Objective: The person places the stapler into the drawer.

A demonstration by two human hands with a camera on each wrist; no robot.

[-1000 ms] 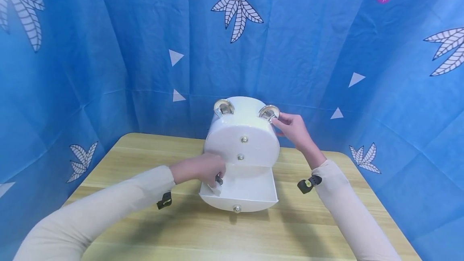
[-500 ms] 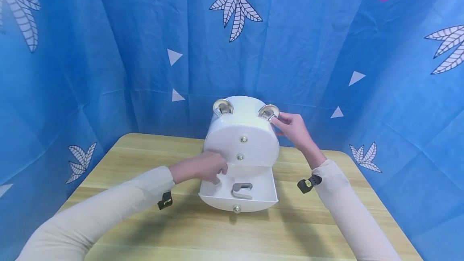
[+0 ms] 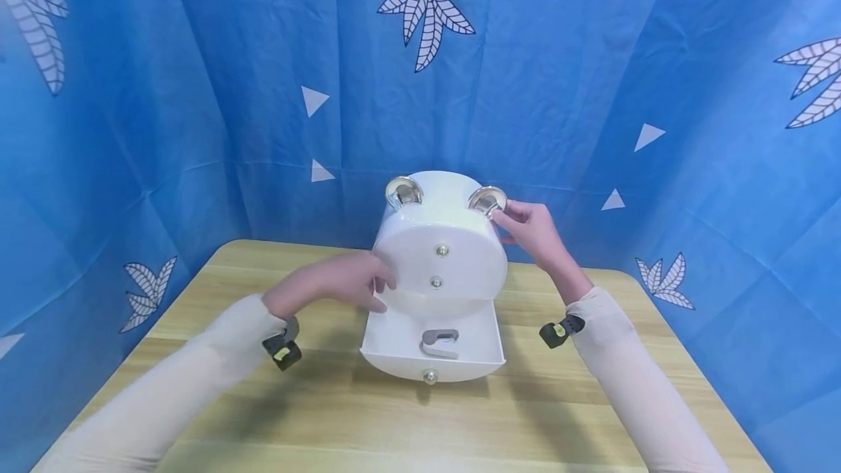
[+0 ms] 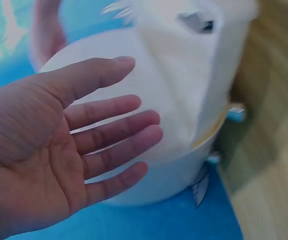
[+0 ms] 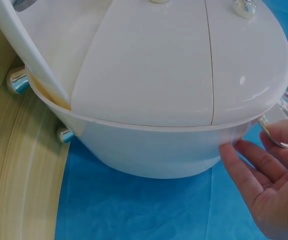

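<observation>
A white rounded drawer box (image 3: 453, 228) with two silvery ears stands on the table. Its bottom drawer (image 3: 389, 334) is pulled out, and a small grey folded, clip-like item (image 3: 440, 342) lies inside near the front. My left hand (image 3: 355, 279) hovers by the box's left side, holding nothing; in the left wrist view its fingers are spread and relaxed. My right hand (image 3: 535, 232) holds the right ear (image 3: 488, 201) between thumb and fingers. In the right wrist view, some of that hand's fingertips touch the box's side wall.
Round silvery knobs (image 3: 430, 377) project from the drawer fronts. The other ear (image 3: 404, 192) stands at the top left of the box. Wooden tabletop (image 3: 315, 414) surrounds the box, and a blue patterned curtain (image 3: 282, 130) hangs close behind and on both sides.
My left hand let go of the grey clip-like item, which now lies in the drawer, then drew back up and left with its fingers loosened. My right hand stays on the ear.
</observation>
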